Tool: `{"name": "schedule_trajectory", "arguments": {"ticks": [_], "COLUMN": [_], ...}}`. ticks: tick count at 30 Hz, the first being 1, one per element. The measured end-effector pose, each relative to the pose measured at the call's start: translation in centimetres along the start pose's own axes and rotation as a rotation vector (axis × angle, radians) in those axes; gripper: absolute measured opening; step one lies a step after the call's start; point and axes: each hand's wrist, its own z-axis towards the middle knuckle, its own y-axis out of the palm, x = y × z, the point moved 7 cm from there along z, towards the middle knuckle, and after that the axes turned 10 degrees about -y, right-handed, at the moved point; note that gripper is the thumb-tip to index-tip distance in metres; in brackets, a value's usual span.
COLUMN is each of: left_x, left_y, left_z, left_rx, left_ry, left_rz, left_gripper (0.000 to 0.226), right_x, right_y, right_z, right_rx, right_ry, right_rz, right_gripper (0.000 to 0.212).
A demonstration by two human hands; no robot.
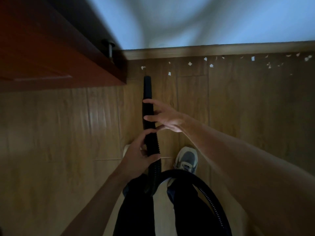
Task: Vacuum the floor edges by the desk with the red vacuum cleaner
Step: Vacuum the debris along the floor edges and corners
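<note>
A black vacuum nozzle tube (pixel 147 89) points away from me toward the skirting board, its tip just short of several white paper scraps (pixel 190 63) on the wooden floor. My left hand (pixel 138 157) is closed around the ribbed hose (pixel 153 145) just behind the tube. My right hand (pixel 163 116) rests against the tube's right side with fingers spread, touching it but not wrapped around it. The hose (pixel 204 189) loops back to my right over my legs. The red vacuum body is out of view.
A red-brown desk (pixel 51 53) fills the upper left, its corner close to the nozzle. A wooden skirting board (pixel 221 50) runs under a pale wall. My grey shoe (pixel 186 159) stands right of the hose. Wooden floor spreads left and right.
</note>
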Motion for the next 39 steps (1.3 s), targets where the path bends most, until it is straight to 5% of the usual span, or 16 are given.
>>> {"name": "schedule_trajectory", "arguments": {"ticks": [14,39], "left_x": [-0.5,-0.8], "left_y": [-3.6,-6.8], "left_z": [4.0,9.3], "left_rx": [-0.039,-0.1], "left_ry": [-0.012,-0.166], "left_rz": [0.153,0.036], "left_gripper": [0.067,0.063], "right_x": [1.7,1.0], "right_y": [0.0,-0.7], "right_z": [5.5,11.1], "right_rx": [0.077,0.114], "right_ry": [0.009,0.0], "right_rz": [-0.047,-0.039], "right_gripper": [0.069,0.067]}}
